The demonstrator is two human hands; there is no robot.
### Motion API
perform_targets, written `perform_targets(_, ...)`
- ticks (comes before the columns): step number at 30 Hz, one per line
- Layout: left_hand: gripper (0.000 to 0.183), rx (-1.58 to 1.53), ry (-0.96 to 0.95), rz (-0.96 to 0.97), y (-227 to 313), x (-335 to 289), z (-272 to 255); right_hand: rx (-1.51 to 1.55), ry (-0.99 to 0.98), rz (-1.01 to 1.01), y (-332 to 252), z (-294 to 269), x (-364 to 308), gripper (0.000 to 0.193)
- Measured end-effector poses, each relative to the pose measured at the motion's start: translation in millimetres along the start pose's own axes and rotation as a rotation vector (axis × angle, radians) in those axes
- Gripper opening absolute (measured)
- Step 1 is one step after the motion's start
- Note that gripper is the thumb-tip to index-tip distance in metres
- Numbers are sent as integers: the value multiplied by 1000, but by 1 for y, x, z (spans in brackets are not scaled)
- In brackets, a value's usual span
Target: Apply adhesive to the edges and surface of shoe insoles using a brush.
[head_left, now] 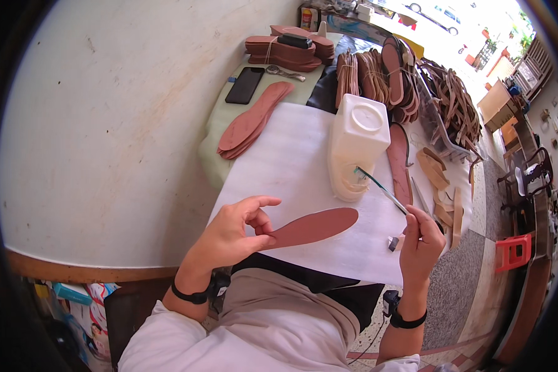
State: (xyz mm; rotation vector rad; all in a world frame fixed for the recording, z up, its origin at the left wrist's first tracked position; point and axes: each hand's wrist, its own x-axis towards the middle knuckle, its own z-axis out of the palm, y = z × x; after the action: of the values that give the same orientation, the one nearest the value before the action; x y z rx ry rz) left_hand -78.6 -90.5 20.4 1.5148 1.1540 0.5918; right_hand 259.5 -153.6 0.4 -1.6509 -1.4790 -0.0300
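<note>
A reddish-brown insole [316, 227] is pinched at its narrower left end between the thumb and fingers of my left hand [239, 224]; my index finger sticks out above it. The insole's free end points right over the white work sheet. My right hand [420, 234] is closed round the handle of a thin brush [385, 193]. The brush's green-stained tip reaches into the cut opening of a white plastic jug [361, 133], which lies past the insole. Dried, pale smears mark the rim of that opening. What is inside the jug is mostly hidden.
A stack of insoles [254, 121], a phone [245, 85] and a wristwatch [285, 73] lie at the far left. Bundled insoles [372, 74] stand behind the jug. Right of it are a clear bin [437, 121] of straps, scissors [420, 195] and tan strap pieces [433, 167].
</note>
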Motion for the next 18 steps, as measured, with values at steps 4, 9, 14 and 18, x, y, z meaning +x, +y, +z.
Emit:
perform_targets(4,63,-48,-39,2,-7,1,0,27,6,32,1,1,-2,11)
perform_targets(9,63,-120,-116,16,-17,6,-1,141,28,112,3,-7,-10,16)
perform_targets(14,62,-195,-203,-2,-22,12,-1,211,39,254,2,-15,-24,20)
perform_targets(18,61,-207,-233,-21,-23,13,3,207,39,265,-3,-12,-30,21)
